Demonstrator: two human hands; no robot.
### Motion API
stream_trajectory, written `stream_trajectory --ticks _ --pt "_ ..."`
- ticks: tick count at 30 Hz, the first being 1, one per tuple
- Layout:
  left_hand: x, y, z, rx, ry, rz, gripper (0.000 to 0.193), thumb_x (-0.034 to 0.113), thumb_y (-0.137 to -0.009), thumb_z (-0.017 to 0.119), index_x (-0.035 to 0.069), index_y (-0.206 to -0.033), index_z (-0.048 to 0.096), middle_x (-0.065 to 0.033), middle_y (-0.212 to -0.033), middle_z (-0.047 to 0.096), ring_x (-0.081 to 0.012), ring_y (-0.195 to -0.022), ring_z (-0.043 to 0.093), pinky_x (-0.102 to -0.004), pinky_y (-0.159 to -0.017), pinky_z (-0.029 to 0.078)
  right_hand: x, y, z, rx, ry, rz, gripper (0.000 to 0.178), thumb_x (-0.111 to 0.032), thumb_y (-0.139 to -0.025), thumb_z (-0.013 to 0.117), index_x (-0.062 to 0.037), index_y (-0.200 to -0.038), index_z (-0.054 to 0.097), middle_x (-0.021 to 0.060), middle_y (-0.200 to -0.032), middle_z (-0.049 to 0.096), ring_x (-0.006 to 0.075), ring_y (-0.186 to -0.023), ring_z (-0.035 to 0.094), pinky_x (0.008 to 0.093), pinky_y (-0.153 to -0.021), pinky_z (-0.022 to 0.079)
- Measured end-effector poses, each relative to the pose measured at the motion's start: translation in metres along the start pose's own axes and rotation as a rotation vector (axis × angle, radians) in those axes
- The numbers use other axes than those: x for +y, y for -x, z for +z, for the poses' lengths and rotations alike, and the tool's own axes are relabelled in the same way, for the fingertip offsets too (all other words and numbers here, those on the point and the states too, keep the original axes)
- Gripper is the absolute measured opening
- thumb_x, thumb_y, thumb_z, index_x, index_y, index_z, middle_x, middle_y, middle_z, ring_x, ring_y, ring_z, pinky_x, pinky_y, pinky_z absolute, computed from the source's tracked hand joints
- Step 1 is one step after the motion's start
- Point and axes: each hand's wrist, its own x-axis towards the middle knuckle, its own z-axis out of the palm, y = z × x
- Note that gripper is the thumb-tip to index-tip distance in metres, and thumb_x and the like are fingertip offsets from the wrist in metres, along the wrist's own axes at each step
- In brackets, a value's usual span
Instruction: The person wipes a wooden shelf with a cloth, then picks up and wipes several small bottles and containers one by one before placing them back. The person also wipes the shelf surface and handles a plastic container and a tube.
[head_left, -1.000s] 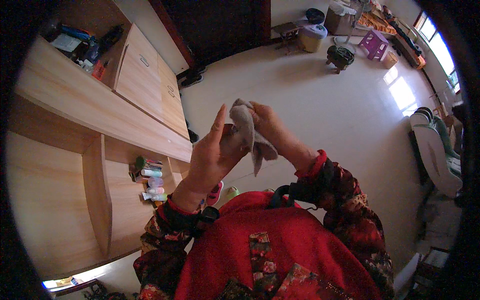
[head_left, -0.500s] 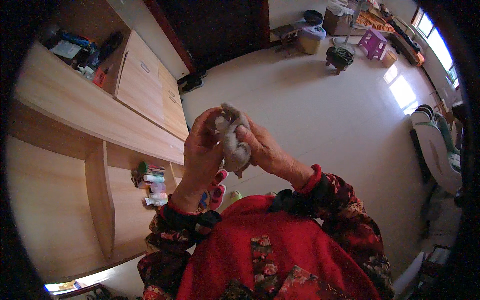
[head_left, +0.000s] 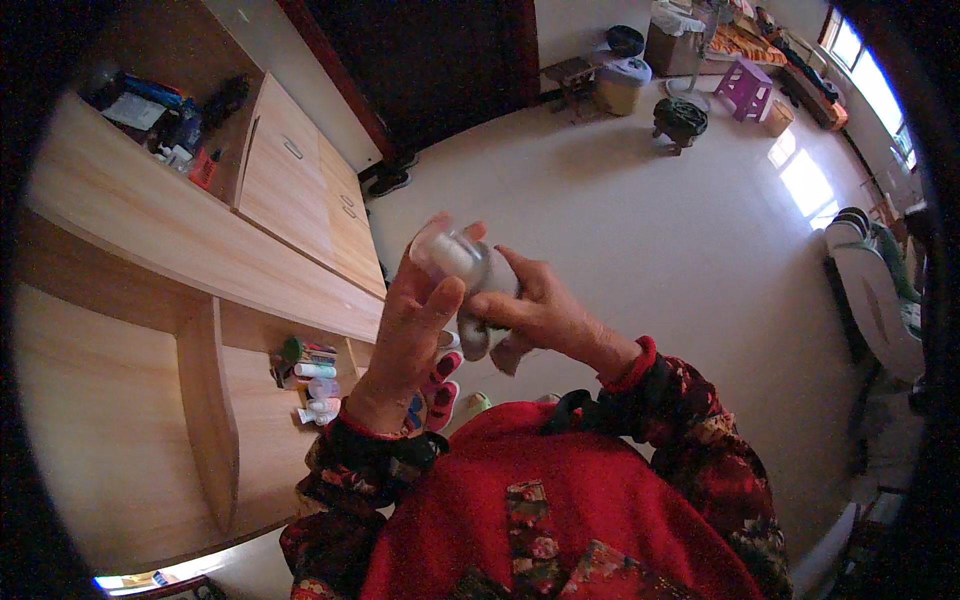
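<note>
Between my two hands, in front of my chest, is a small rounded container, whitish and see-through, blurred by motion. My left hand grips it with the thumb on the near side and the fingers behind. Bunched in my right hand is a grey cloth, pressed against the container's right side. Part of the cloth hangs below the right thumb. What exact kind of container it is does not show.
To the left stands a light wooden cabinet; tubes and bottles lie on its lower shelf. Pink shoes are on the floor below my hands. Farther off are a purple stool, a lidded bucket and a dark door.
The cloth has slid down and right off the container, which now shows in my left hand. My left thumb has shifted to its near side, and my right hand has moved slightly right and down.
</note>
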Motion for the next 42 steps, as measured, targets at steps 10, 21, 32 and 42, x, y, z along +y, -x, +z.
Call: stream_trajectory --ticks 10,21,32,42 --pt "-0.010 -0.008 0.007 0.006 0.247 -0.065 0.031 0.023 -0.087 0.060 0.009 -0.110 0.045 -0.0150 -0.126 0.049 -0.0155 -0.103 0.052 -0.0275 -0.089 0.044 0.028 -0.015 -0.001 -0.044 0.090 0.039 0.046 -0.038 -0.095 0.040 0.0016 -0.117 0.049 0.0205 -0.107 0.057 0.0247 -0.095 0.058 0.0359 -0.075 0.046" --pt "-0.008 -0.014 0.002 0.003 -0.037 0.005 0.049 0.039 -0.088 0.056 0.000 -0.117 0.049 -0.0141 -0.119 0.053 -0.0148 -0.095 0.054 -0.0258 -0.082 0.044 0.028 -0.010 0.000 -0.018 -0.172 -0.001 0.062 -0.054 -0.086 0.051 0.0003 -0.116 0.050 0.0105 -0.096 0.062 0.0188 -0.081 0.060 0.0319 -0.071 0.050" --pt "-0.016 -0.013 0.008 -0.114 0.165 0.077 0.055 0.041 -0.084 0.060 0.002 -0.121 0.050 -0.0142 -0.121 0.053 -0.0160 -0.094 0.056 -0.0270 -0.082 0.047 0.058 -0.016 -0.008 -0.072 -0.194 0.004 0.053 -0.049 -0.090 0.047 -0.0009 -0.111 0.054 0.0082 -0.095 0.063 0.0173 -0.087 0.058 0.0298 -0.075 0.049" --pt "-0.022 -0.007 0.017 0.088 0.079 -0.071 0.063 0.044 -0.082 0.063 -0.002 -0.122 0.047 -0.0072 -0.106 0.054 -0.0141 -0.095 0.053 -0.0262 -0.084 0.045 0.036 -0.018 -0.006 0.058 0.037 -0.021 0.042 -0.035 -0.091 0.050 -0.0001 -0.112 0.054 0.0109 -0.095 0.063 0.0157 -0.085 0.059 0.0321 -0.072 0.048"
